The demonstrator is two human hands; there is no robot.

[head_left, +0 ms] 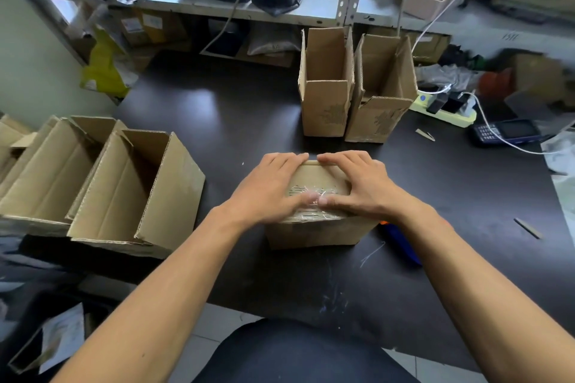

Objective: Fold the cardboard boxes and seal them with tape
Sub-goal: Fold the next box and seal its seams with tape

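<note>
A small box (314, 227) sits near the table's (236, 121) near edge, in the middle, with clear tape (311, 196) across its closed top. Both hands lie flat on that top: the left hand (270, 186) and right hand (357, 183) have straight fingers laid close together, tips at the far edge, thumbs meeting over the tape. They press rather than grip. The box looks light, probably empty, and stiff at its edges but likely to give in the middle of the flaps. The tape is slick, so hold is best taken at the side walls or corners. Open boxes (354, 87) stand far right; larger ones (124, 190) lie left.
</note>
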